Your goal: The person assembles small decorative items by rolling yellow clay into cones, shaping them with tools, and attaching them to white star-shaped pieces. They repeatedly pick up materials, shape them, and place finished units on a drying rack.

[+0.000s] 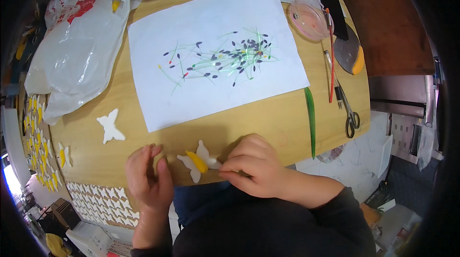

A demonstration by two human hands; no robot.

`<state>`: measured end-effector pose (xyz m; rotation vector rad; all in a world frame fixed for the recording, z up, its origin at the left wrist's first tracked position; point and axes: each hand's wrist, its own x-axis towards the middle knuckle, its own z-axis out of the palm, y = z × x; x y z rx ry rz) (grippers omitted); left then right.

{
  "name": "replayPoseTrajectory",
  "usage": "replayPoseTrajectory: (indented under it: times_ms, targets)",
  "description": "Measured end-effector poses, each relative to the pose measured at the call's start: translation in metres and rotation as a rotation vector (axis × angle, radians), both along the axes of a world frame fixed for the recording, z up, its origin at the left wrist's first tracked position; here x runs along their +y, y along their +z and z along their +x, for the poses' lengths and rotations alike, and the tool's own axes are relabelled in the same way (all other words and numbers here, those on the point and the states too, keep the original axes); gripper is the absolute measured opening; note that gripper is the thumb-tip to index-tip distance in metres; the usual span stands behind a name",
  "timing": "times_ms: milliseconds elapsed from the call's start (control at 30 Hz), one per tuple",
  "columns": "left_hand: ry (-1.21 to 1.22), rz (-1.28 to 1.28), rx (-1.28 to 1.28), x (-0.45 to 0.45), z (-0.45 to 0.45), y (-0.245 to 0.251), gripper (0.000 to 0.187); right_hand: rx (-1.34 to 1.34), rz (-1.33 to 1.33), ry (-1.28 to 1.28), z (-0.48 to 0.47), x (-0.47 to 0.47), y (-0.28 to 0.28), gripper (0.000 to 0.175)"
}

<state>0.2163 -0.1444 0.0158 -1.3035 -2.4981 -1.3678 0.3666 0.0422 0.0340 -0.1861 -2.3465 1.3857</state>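
Note:
At the table's near edge lies a white butterfly shape (203, 151) with a yellow body piece (197, 161) along its middle. My right hand (253, 167) has thumb and forefinger pinched together at the tip of its right wing; whether they grip the wing is hard to tell. To the left of the butterfly, my left hand (151, 174) is raised with thumb and fingers apart, holding nothing. A plain white butterfly shape (112, 126) rests farther left. Beyond the hands, a white paper sheet (208, 9) carries many small dark oval pieces and thin green strands (244, 55).
Left are a white plastic bag (86, 52), a small yellow-and-white butterfly (65, 155) and boards of similar pieces (104, 203). Right are a green leaf-shaped strip (311, 124), scissors (352, 120), a red brush (331, 66), a scraper (346, 50), a clear round container (311, 20) and a black phone (332, 12).

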Motion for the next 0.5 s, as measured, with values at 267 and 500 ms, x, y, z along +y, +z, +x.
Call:
replayPoseTrajectory:
  times_ms: [267,500]
  targets:
    - [-0.053,0.053,-0.015,-0.004,0.0,-0.004,0.042,-0.204,0.619,-0.26,-0.018,0.117,0.032,0.012]
    - [-0.051,0.017,-0.02,-0.007,0.0,-0.001,0.044,-0.221,0.735,-0.055,-0.053,0.135,0.023,0.01]
